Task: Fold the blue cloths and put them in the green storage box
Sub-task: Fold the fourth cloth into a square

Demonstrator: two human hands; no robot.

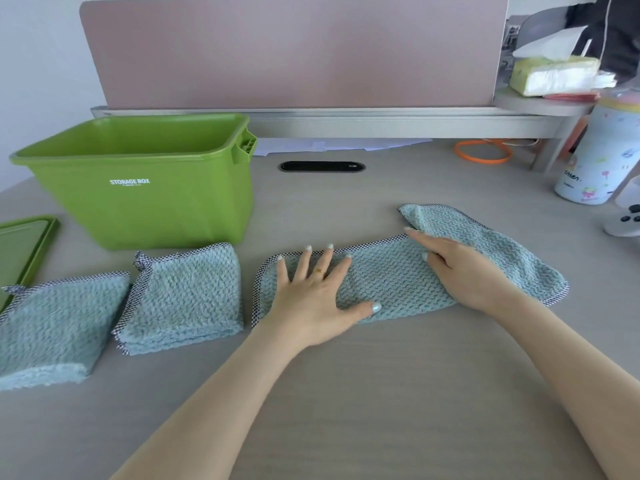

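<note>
**On the desk: 3 blue cloths, 1 green box, 2 hands at work**

On the grey desk lie 3 blue cloths with checked edging. 2 of them are folded into squares at the left: the far-left folded cloth reaches the frame's edge, and the second folded cloth sits just beside it, in front of the green storage box. The box stands open, printed "STORAGE BOX" in white, and no cloth shows above its rim. 1 green lid lies flat at the left edge, beside the box.

The third cloth is folded into a long strip in front of the person, its right end lying loose and angled away. Both hands rest on it. The left hand lies flat on the strip's left part, fingers spread and straight, thumb out to the side — 1 ring shows on a finger. The right hand lies palm down on the middle of the strip, fingers straight and together, pointing left; it pinches nothing that can be seen.

Behind — 1 pink partition panel, 1 black cable slot, 1 orange ring, 1 printed tumbler, 1 tissue pack on a raised shelf.
</note>
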